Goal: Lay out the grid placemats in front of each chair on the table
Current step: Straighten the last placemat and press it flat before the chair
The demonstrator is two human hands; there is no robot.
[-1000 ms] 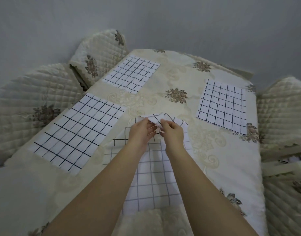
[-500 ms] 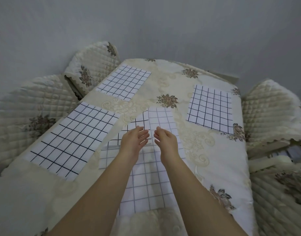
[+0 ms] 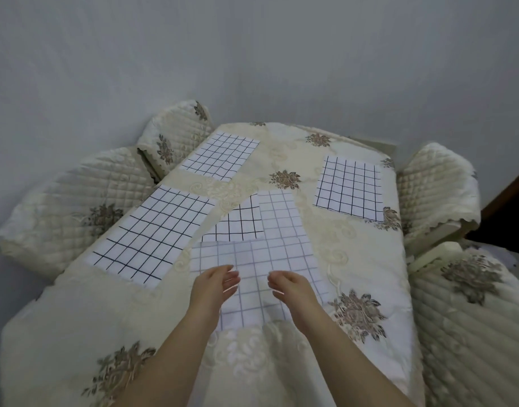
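Observation:
Three white grid placemats lie flat on the cream floral tablecloth [image 3: 281, 359]: one at the near left [image 3: 152, 233], one at the far left [image 3: 221, 155], one at the far right [image 3: 349, 188]. In the middle, overlapping placemats form a loose pile: a pale-lined one [image 3: 261, 259] nearest me, a narrow pale one [image 3: 280, 212] behind it, and a dark-lined one [image 3: 237, 221] partly under both. My left hand [image 3: 212, 289] and right hand [image 3: 292, 289] hover over the near mat's front part, fingers loosely curled, holding nothing.
Quilted cream chair covers flank the table: two on the left [image 3: 73, 207] [image 3: 173, 133], two on the right [image 3: 437, 186] [image 3: 469, 304]. A grey wall stands behind. A dark gap [image 3: 511, 218] shows at the far right.
My hands let go of the folded placemat edge they pinched, which now lies flat. Both hands drew back toward me and spread apart.

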